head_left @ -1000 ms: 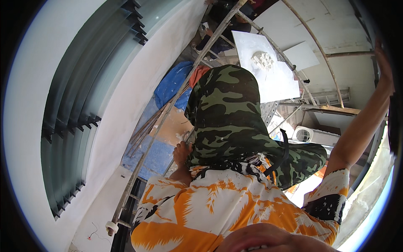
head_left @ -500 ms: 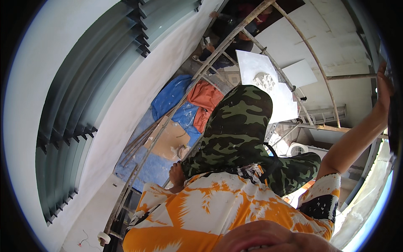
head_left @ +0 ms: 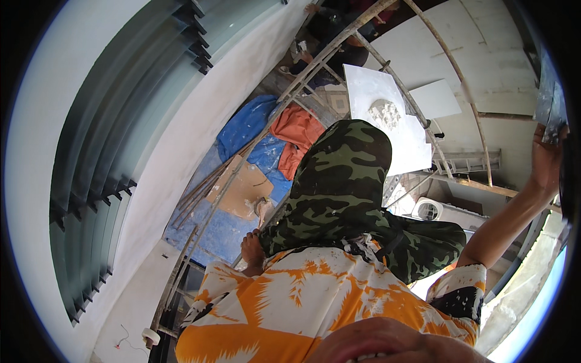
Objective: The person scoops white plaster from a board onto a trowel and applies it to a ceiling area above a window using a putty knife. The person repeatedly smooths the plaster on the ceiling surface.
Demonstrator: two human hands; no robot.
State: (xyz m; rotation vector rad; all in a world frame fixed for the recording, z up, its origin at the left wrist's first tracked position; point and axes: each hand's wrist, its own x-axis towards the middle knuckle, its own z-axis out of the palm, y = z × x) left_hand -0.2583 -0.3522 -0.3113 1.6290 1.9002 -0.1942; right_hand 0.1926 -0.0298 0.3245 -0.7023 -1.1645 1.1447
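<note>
My right hand [head_left: 546,158] is raised at the far right edge, fingers closed around a metal putty knife [head_left: 549,109]. Its broad grey blade has pale smears and points up along the dark right rim; its handle is mostly hidden by the hand. Low at my left side, my left hand [head_left: 253,249] lies beside my camouflage trousers [head_left: 342,175], with its fingers curled. Whatever those fingers grip, if anything, is hidden. Ahead of my knee, a white board [head_left: 411,145] carries a heap of pale, wet-looking plaster [head_left: 385,114].
Scaffold tubes [head_left: 445,45] surround me, with a ladder [head_left: 472,162] beyond at right. Far below lie a blue tarp [head_left: 245,127], an orange sheet [head_left: 296,136] and cardboard [head_left: 242,190]. Another person [head_left: 339,54] is at the top. Louvres [head_left: 115,121] line the left wall.
My right hand has come lower and a little inward, and the putty knife's blade now shows above it. My left hand has stayed nearly where it was.
</note>
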